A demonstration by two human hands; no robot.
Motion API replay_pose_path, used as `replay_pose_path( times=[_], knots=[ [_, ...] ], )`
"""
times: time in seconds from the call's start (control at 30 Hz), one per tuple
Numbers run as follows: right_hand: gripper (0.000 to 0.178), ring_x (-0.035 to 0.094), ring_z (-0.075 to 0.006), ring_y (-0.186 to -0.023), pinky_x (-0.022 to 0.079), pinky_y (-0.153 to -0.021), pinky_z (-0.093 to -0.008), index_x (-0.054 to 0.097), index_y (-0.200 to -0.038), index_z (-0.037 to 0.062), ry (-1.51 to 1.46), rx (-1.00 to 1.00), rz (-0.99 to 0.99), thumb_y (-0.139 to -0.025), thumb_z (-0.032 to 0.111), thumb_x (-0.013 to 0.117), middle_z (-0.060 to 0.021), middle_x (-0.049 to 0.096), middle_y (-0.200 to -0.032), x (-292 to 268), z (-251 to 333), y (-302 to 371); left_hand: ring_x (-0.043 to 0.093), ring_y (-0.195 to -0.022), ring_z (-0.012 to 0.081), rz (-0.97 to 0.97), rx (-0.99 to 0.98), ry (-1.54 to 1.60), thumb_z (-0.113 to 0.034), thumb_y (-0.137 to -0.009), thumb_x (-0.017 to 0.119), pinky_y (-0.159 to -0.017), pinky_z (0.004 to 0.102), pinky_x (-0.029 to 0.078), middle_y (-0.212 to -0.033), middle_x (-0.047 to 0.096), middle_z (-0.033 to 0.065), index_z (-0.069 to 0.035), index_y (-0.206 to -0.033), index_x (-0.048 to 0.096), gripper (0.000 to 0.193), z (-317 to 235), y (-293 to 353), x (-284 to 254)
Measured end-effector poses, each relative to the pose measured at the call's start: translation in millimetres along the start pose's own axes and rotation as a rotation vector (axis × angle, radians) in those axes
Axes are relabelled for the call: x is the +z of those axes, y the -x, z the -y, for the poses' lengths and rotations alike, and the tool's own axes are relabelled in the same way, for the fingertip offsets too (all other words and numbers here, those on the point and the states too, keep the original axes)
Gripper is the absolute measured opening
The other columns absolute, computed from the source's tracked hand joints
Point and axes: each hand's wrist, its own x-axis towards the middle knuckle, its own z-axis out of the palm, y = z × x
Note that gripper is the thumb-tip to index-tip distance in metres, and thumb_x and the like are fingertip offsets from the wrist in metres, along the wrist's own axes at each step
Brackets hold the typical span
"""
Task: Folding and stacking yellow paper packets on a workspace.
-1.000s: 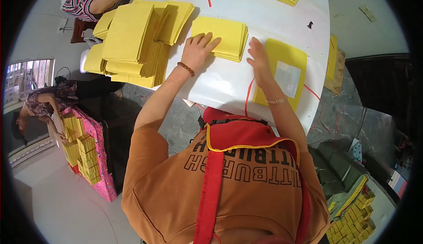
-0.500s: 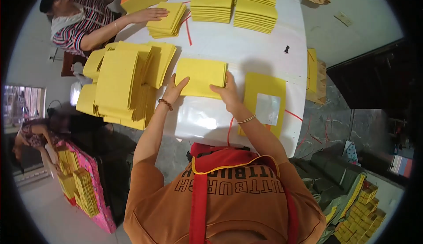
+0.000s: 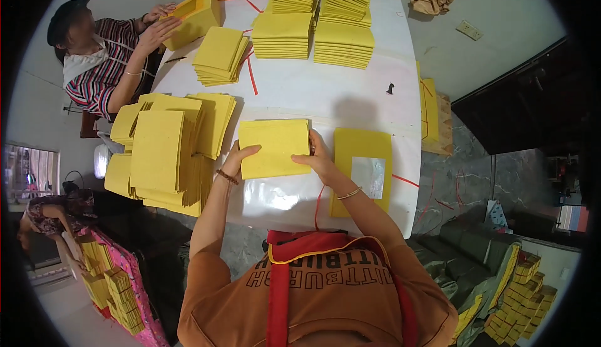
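A small stack of yellow envelopes [image 3: 274, 149] lies between my hands at the near side of the white table. My left hand [image 3: 237, 159] grips its left end, thumb on top and fingers hidden along the side. On the right end my right hand [image 3: 317, 158] closes the same way, its thumb over the upper face. Just right of that hand lies a flat yellow envelope [image 3: 342, 171] with a pale rectangular panel. Left of my left hand rises a large loose pile of yellow envelopes [image 3: 159, 150].
Neat stacks of yellow envelopes [image 3: 283, 34] fill the table's far side. A co-worker [image 3: 119, 52] stands at the far left by a yellow box [image 3: 199, 18] and a smaller stack [image 3: 219, 52]. Red straps [image 3: 252, 74] and a small black object [image 3: 390, 88] lie on the white table [image 3: 307, 87].
My view has tilted, so the table appears lower. My hands still grip the envelope stack. The co-worker's hand has lifted off the small stack and moved to the yellow box.
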Motion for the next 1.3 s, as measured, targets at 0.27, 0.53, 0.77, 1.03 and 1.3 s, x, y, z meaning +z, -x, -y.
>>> replay_pose_path(
  times=[0.27,0.53,0.77,1.03,1.3],
  knots=[
    [0.112,0.020,-0.0234,-0.135,0.024,-0.108,-0.0353,-0.003,-0.144,0.0090,0.232,-0.305,0.074,-0.066,0.010,0.078,-0.0125,0.017,-0.146,-12.0,30.2,-5.3,0.048,-0.112,0.0239,0.056,0.442,-0.340,-0.011,-0.066,0.075,-0.098,0.0380,0.039,-0.120,0.047,0.0122,-0.006,-0.135,0.024,0.086,2.9,-0.6,-12.5],
    [0.100,0.033,-0.0361,-0.127,0.028,-0.106,-0.0398,0.021,-0.140,0.0056,0.754,-0.460,0.030,-0.061,0.024,0.081,-0.0176,0.036,-0.137,-32.8,-16.5,-19.6,0.046,-0.117,0.0216,0.021,0.668,-1.048,-0.015,-0.071,0.077,-0.096,0.0342,0.042,-0.130,0.044,0.0136,-0.002,-0.133,0.034,0.077,59.7,-25.6,-37.3],
    [0.074,0.054,-0.0271,-0.109,0.044,-0.092,-0.0392,0.038,-0.130,0.0059,0.263,-0.284,-0.043,-0.069,0.022,0.077,-0.0121,0.052,-0.120,-23.1,31.8,6.7,0.041,-0.121,0.0221,0.139,0.449,-0.485,-0.034,-0.070,0.077,-0.100,0.0342,0.035,-0.138,0.036,0.0136,-0.007,-0.143,0.013,0.101,-4.9,7.9,-0.7],
    [0.044,0.056,-0.0242,-0.108,0.050,-0.088,-0.0382,0.049,-0.123,0.0059,-1.160,-0.003,0.189,-0.089,0.034,0.052,-0.0105,0.056,-0.120,-16.6,5.6,16.4,0.041,-0.122,0.0252,0.269,0.712,0.093,-0.032,-0.069,0.077,-0.097,0.0371,0.037,-0.135,0.040,0.0146,-0.010,-0.145,0.002,0.109,-25.1,8.7,88.2],
    [0.045,0.056,-0.0243,-0.110,0.047,-0.094,-0.0402,0.052,-0.122,0.0066,-1.371,-0.004,0.376,-0.090,0.038,0.049,-0.0086,0.056,-0.122,-6.6,11.6,44.4,0.049,-0.103,0.0144,0.115,0.635,-0.262,-0.010,-0.076,0.070,-0.085,0.0274,0.043,-0.123,0.049,0.0091,-0.006,-0.138,0.033,0.072,-35.7,32.0,108.4]
  ],
)
